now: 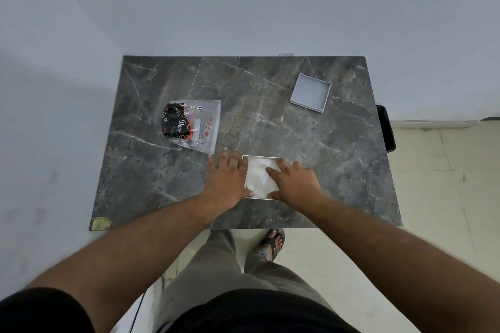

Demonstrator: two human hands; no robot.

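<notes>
The white box [261,157] sits at the middle of the table's [338,157] front edge, lined with white paper [258,178]; the left hand [228,177] lies flat and spread against its left side; the right hand [295,184] presses the paper, gripping nothing. Lining looks nearly done; the packet [192,125] toward the left edge and the lid [310,92] near the back right corner seem left to do.

Table [338,157]: dark grey marble pattern, pale veins. Box [261,157]: white, with white paper [259,178] inside. Lid [310,92]: pale grey. Bag [208,119]: clear with red marks; contents black with red trim and white "Dove" script. Floor [446,170]: cream tiles. Trousers [216,265]: khaki.
</notes>
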